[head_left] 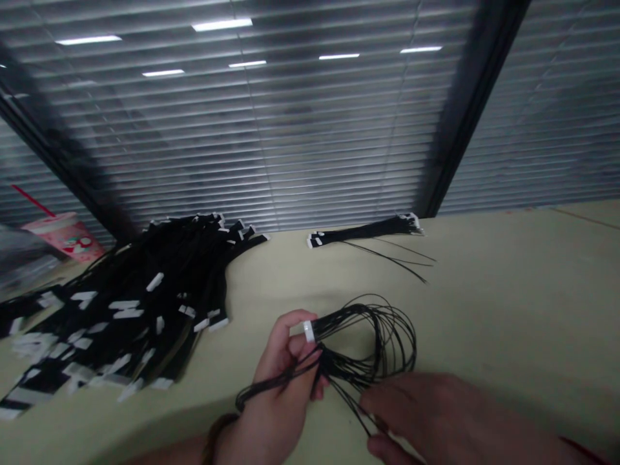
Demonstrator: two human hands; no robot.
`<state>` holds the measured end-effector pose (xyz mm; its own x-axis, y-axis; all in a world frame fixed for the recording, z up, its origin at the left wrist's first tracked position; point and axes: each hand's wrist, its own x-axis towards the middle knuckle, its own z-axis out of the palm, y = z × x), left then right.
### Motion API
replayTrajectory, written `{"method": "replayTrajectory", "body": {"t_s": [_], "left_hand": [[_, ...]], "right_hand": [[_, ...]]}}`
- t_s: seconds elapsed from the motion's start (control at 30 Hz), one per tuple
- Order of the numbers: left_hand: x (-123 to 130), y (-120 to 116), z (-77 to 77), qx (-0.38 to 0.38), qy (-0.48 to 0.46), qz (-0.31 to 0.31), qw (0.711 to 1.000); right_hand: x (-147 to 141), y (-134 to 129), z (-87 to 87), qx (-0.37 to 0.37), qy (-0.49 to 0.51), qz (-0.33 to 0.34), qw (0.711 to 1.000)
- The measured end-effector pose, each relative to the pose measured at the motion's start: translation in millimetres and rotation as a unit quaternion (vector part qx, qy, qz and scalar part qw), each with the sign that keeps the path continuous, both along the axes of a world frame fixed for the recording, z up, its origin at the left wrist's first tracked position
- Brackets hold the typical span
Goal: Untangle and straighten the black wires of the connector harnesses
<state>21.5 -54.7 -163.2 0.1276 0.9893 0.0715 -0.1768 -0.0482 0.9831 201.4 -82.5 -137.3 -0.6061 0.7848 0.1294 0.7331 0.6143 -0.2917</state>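
Black wire bundle [349, 365] sits at six o'clock, light, springy and easily tangled; your left hand [283, 381] grips it near the white connector [309, 331], the firmest hold, while your right hand [436, 413] pinches loose strands [361, 413] with its fingertips [365, 402].

Items in view: one left hand [271, 413], one right hand [436, 413], one looped wire bundle [372, 342] with one visible white connector [309, 331], one straight wire bundle [368, 231], one large pile of white-tipped black cables [130, 303], and one pink drink cup [65, 236].
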Motion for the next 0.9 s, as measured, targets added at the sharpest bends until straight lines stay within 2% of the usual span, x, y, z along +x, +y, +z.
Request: {"method": "replayTrajectory", "body": {"t_s": [0.13,0.2,0.43,0.5,0.53,0.57,0.6,0.67,0.7,0.73,0.77,0.9], "left_hand": [[-0.3,-3.3,-2.7,0.0,-0.018,-0.03,0.999],[0.1,-4.0,-3.7,-0.004,-0.021,-0.032,0.999],[0.4,-5.1,-8.6,0.015,-0.021,-0.053,0.998],[-0.1,-5.7,-9.5,0.014,-0.018,-0.047,0.999],[-0.3,-5.9,-9.5,0.012,-0.018,-0.04,0.999],[-0.3,-6.0,-9.3,0.009,-0.019,-0.033,0.999],[-0.2,-5.9,-8.8,0.006,-0.019,-0.028,0.999],[0.3,-5.3,-7.7,-0.001,-0.02,-0.024,0.999],[0.6,-4.7,-7.1,-0.002,-0.02,-0.024,1.0],[0.9,-4.0,-6.6,-0.002,-0.019,-0.025,1.0],[1.2,-3.1,-6.2,-0.001,-0.018,-0.025,1.0],[2.5,-0.6,-4.4,0.011,-0.025,-0.025,0.999]], "right_hand": [[-6.3,0.4,4.1,-0.085,0.03,-0.063,0.994],[-7.9,-0.2,3.8,-0.103,0.034,-0.08,0.991],[-9.8,2.8,2.8,-0.124,0.103,-0.088,0.983],[-7.2,7.0,7.4,-0.154,0.132,-0.088,0.975],[-4.2,10.1,11.1,-0.195,0.157,-0.078,0.965],[0.3,13.9,15.6,-0.257,0.194,-0.062,0.945],[6.3,18.4,20.9,-0.332,0.247,-0.037,0.91],[22.3,29.4,32.3,-0.462,0.368,0.024,0.806],[31.3,35.5,37.7,-0.491,0.429,0.057,0.756],[40.5,41.8,42.5,-0.486,0.47,0.074,0.733],[49.1,47.9,46.7,-0.46,0.506,0.076,0.726],[71.8,65.8,59.4,-0.266,0.59,0.003,0.762]]}}
